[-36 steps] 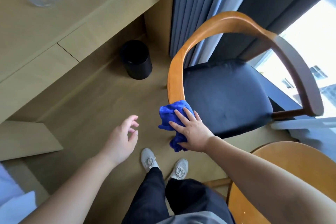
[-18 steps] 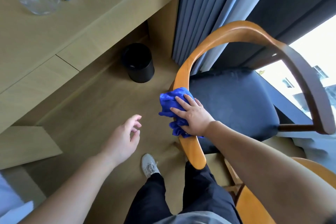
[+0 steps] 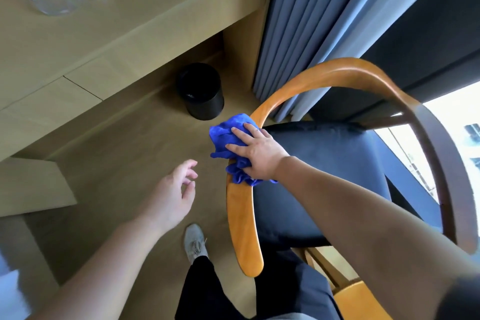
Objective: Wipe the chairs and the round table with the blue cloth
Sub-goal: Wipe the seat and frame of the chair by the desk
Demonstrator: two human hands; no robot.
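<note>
The right grip [image 3: 255,154] has slid the blue cloth [image 3: 226,138] up the chair [image 3: 241,215] rail, fingers spread flat and pressing it, with bare rail ahead. The left grip [image 3: 174,197] hangs relaxed beside it, over floor [image 3: 117,163].

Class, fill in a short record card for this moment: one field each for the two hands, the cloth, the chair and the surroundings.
right hand: presses the blue cloth with straight fingers onto the wooden rail
left hand: free above the floor, fingers loosely curled, holding nothing
cloth state: bunched, draped over the rail's curve
chair: curved rail around a dark padded seat
nearby: black bin on the floor by the desk; curtain behind the chair
</note>
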